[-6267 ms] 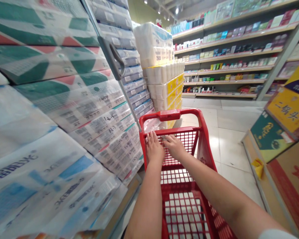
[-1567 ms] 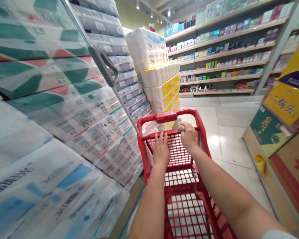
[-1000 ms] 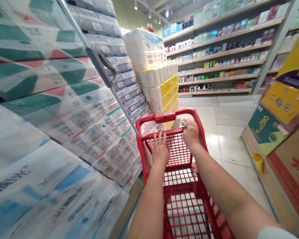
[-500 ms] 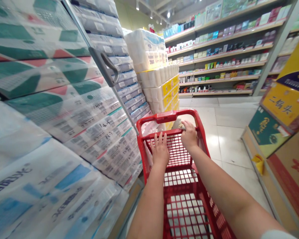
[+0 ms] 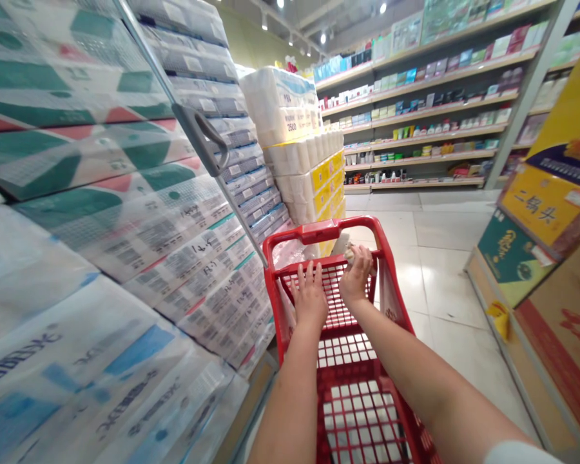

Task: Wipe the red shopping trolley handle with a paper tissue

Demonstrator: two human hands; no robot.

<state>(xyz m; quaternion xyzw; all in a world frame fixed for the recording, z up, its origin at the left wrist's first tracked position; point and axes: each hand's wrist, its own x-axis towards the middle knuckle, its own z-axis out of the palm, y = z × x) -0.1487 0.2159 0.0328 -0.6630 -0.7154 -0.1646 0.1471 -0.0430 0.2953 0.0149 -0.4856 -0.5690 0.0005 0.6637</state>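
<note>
A red plastic shopping basket [image 5: 389,258] with a grid bottom and a long metal pull handle [image 5: 198,138] stands before me. My left hand [image 5: 311,298] lies with straight, spread fingers against the cross bar at its far end. Close by on the right, my right hand [image 5: 356,280] is closed round a small crumpled whitish wad [image 5: 350,252], perhaps tissue or cloth, at that same bar. Most of the wad is hidden by my fingers. The basket's red front handle [image 5: 321,229] rises just beyond both hands.
On the left, stacked paper packs [image 5: 174,225] reach close to the basket. Wrapped toilet rolls [image 5: 294,154] are piled ahead. Boxes [image 5: 541,206] stand on a low platform at right. Tiled floor [image 5: 444,283] leads to shelves of goods [image 5: 415,129].
My right hand has slid left along the bar, nearer my left hand, with the wad still in it. The left hand stays at the bar. The view has shifted slightly.
</note>
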